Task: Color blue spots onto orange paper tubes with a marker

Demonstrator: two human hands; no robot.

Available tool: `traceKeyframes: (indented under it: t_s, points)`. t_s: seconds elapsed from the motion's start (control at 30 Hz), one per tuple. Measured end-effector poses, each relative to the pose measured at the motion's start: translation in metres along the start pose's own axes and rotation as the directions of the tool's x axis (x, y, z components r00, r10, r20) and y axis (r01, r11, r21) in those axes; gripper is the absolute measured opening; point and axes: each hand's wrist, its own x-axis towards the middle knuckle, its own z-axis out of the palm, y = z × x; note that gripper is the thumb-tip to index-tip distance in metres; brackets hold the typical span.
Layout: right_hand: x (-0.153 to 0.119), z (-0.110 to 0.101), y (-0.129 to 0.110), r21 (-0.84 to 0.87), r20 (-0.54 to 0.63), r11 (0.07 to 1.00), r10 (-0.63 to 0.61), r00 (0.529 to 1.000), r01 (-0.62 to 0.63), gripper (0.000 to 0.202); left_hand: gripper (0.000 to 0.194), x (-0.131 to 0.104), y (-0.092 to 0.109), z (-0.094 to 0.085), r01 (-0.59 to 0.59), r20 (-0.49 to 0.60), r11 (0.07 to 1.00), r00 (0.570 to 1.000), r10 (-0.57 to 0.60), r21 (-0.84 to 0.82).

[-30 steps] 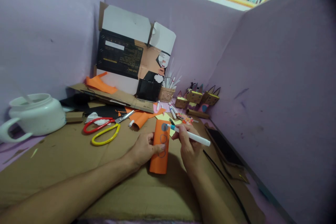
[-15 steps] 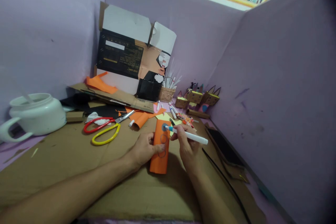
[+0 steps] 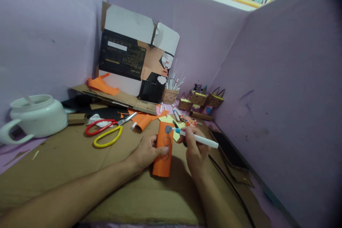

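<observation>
An orange paper tube (image 3: 161, 166) stands or leans over the cardboard, gripped by my left hand (image 3: 146, 152) with the thumb across its front. Down its face run a filled blue-grey circle near the top and drawn circle outlines below, partly covered by the thumb. Between the fingers of my right hand (image 3: 195, 149) is a white marker (image 3: 205, 141) with a blue collar. Its tip points left at the filled circle's right edge; whether it touches I cannot tell. Left of the tube lie scissors (image 3: 107, 145) with one red and one yellow handle.
A white pot (image 3: 40, 117) stands at far left. Behind are an opened cardboard box (image 3: 121, 55), orange paper scraps (image 3: 144, 122), a basket of markers (image 3: 170, 96) and small cardboard animal figures (image 3: 199, 98). A dark flat device (image 3: 227, 149) and a black cable (image 3: 232, 187) lie right.
My right hand and the marker have shifted a little to the right, drawing the tip toward the circle's edge. My left hand and the tube have stayed nearly still.
</observation>
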Motion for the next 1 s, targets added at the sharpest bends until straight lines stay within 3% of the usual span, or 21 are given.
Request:
traceKeyframes:
  t_s: [0.4, 0.67, 1.0]
  points:
    - [0.0018, 0.0026, -0.0039, -0.054, 0.059, 0.997, -0.051, 0.997, 0.054, 0.025, 0.031, 0.001, -0.0008, -0.0003, -0.022, -0.006, 0.999, 1.0, 0.023, 0.043]
    - [0.0017, 0.0016, -0.0048, -0.033, 0.037, 0.999, 0.035, 0.999, -0.033, 0.027, 0.025, -0.0004, -0.0008, 0.0, -0.034, 0.003, 0.999, 0.999, 0.034, 0.027]
    - [0.001, 0.0011, -0.0049, -0.03, 0.008, 0.999, 0.014, 1.0, -0.013, 0.028, 0.028, -0.0008, 0.0008, -0.0003, -0.024, 0.003, 0.999, 1.0, 0.024, 0.037]
